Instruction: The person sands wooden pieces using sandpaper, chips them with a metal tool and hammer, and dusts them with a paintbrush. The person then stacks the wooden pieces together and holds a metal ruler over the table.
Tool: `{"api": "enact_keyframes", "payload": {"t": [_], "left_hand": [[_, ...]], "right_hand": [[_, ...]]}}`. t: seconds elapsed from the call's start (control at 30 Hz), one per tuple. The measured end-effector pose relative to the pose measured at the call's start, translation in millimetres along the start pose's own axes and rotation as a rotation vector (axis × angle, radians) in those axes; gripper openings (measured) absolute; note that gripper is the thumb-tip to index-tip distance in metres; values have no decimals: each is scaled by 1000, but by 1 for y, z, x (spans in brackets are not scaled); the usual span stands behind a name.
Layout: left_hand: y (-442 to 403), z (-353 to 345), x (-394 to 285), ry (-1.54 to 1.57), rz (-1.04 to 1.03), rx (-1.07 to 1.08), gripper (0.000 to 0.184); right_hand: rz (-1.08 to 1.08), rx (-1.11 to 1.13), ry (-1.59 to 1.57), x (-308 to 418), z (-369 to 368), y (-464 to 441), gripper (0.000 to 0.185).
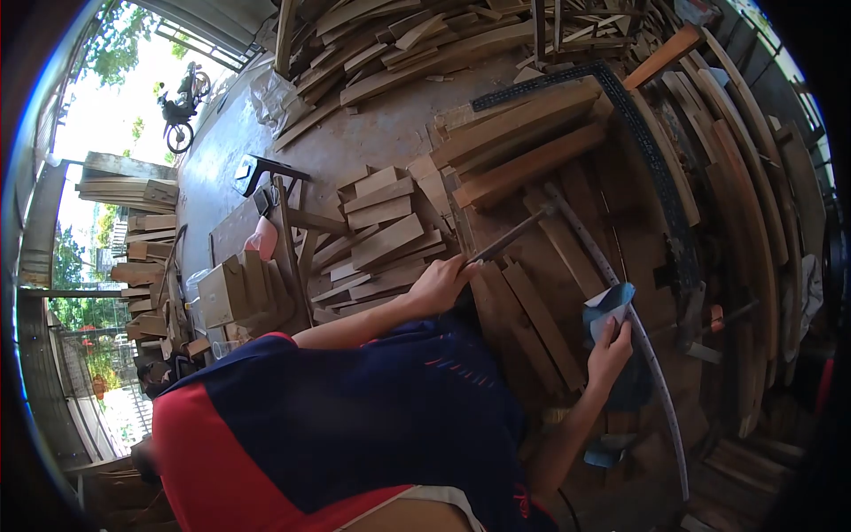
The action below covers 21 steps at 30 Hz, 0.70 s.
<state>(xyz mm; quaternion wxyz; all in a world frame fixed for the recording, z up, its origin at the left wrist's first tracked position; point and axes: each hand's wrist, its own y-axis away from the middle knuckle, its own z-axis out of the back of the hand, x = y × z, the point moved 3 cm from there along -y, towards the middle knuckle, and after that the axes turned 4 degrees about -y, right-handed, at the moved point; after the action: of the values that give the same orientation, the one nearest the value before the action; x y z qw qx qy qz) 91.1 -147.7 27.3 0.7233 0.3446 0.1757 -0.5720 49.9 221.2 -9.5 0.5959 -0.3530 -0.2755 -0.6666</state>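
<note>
The left grip is clamped on a rod reaching right and far; the right grip pinches a blue-and-white sheet at its fingertips.

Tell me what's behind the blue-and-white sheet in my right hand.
A pale curved strip shows above and below the sheet. Whatever the sheet and your right hand cover can't be seen.

Our left hand grips a long, thin tool, while our right hand pinches a folded blue-and-white sheet just beside a long pale strip. Around us we see wooden boards in piles, and a motorbike well apart.
</note>
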Motion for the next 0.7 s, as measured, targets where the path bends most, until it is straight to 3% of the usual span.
{"api": "enact_keyframes", "payload": {"t": [0.33,0.43,0.53,0.6,0.7], "left_hand": [[-1,7,3,29,32,-45,46],[-4,10,-9,133,-86,-119,47],[-20,-6,4,94,-9,-12,47],[-15,-7,1,89,-9,-74,49],[-10,8,-23,46,6,-99,50]], "right_hand": [[-67,-79,-59,-36,-3,11,40],[-68,-120,-86,-45,-3,17,42],[6,-161,-130,-39,-11,13,53],[100,-158,-152,-26,-11,5,66],[146,-86,62,-5,-8,-1,76]]}}
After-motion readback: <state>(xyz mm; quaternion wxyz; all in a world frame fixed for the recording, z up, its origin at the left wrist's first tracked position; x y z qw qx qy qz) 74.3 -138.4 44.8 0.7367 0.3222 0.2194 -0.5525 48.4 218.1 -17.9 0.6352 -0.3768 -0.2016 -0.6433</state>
